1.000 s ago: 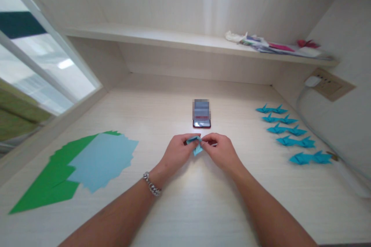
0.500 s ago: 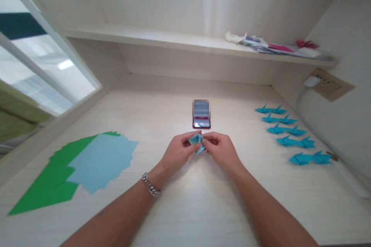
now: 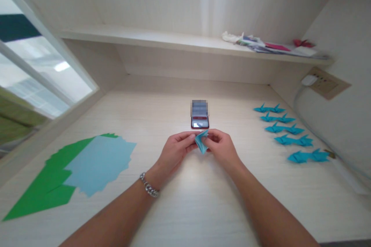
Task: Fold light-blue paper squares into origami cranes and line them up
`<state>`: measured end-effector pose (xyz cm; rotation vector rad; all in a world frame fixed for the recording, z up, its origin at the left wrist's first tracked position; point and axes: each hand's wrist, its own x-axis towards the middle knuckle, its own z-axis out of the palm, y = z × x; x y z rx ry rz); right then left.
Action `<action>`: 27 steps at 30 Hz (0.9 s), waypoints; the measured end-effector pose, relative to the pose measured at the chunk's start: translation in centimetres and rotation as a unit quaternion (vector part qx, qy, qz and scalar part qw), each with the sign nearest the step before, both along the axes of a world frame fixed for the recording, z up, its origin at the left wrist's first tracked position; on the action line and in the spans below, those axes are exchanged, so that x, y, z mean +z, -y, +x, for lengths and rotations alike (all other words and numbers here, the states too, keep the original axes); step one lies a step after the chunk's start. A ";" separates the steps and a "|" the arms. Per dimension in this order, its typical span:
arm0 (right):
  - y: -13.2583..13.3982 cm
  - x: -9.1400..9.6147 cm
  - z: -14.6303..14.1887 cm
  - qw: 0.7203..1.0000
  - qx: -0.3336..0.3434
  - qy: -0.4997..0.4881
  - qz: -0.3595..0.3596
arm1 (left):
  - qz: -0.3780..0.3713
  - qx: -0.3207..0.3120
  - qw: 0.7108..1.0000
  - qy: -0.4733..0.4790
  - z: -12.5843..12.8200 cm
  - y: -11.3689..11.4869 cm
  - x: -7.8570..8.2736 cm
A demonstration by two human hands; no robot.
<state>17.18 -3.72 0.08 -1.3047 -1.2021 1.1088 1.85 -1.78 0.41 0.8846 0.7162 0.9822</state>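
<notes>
A small folded piece of light blue origami paper [image 3: 202,142] is held between my two hands, just above the table and in front of the phone. My left hand [image 3: 178,147], with a silver chain bracelet [image 3: 149,186] at its wrist, pinches the paper's left edge between thumb and fingers. My right hand [image 3: 220,144] grips its right side, the thumb lying across the folds. The fingers behind the paper are partly hidden. Beyond the hands lies a phone [image 3: 199,122] with a lit, partly blurred screen.
Fanned light blue sheets [image 3: 100,166] overlap green sheets [image 3: 49,193] at the left. Several rows of blue folded paper cranes [image 3: 301,157] line the right side. Behind them a white cable [image 3: 297,104] runs from a wall socket [image 3: 329,83]. Papers [image 3: 275,47] lie on the shelf [image 3: 145,38].
The folded paper has turned in my hands and now shows a taller, pointed face. My left thumb has shifted up to its left edge. The view has moved slightly.
</notes>
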 end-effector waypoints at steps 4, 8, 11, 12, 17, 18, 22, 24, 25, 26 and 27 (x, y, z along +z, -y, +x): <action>-0.1 -0.3 0.0 0.999 -0.011 0.021 0.023 | -0.002 -0.007 1.000 -0.007 -0.2 0.0 0.1; -0.2 -0.5 0.1 1.000 -0.010 0.009 0.022 | 0.001 -0.010 1.000 -0.019 -0.3 0.0 -0.1; -0.1 -0.5 0.1 1.000 -0.011 -0.005 0.020 | 0.016 -0.014 0.999 -0.046 -0.4 -0.1 -0.3; -0.1 -0.4 0.1 1.000 -0.012 -0.007 0.018 | 0.018 -0.014 0.999 -0.048 -0.3 -0.1 -0.4; -0.1 -0.1 0.1 0.999 -0.014 -0.027 -0.008 | 0.022 -0.027 0.999 -0.025 -0.4 0.0 -0.3; -0.1 0.0 0.1 0.999 -0.012 -0.030 -0.012 | 0.027 -0.035 0.999 -0.024 -0.4 0.0 -0.2; -0.1 0.1 0.2 1.000 -0.010 -0.019 -0.001 | 0.046 -0.059 0.997 -0.028 -0.5 0.1 0.0; -0.1 0.2 0.2 1.000 -0.012 -0.005 0.009 | 0.049 -0.061 0.996 -0.031 -0.6 0.1 -0.1; -0.1 0.2 0.2 1.000 -0.014 0.003 0.014 | 0.051 -0.061 0.996 -0.033 -0.6 0.0 -0.2; 0.0 0.2 0.2 1.000 -0.016 0.010 0.017 | 0.055 -0.061 0.996 -0.037 -0.6 0.0 -0.2; 0.0 0.2 0.2 1.000 -0.017 0.016 0.020 | 0.060 -0.062 0.995 -0.042 -0.6 0.0 -0.3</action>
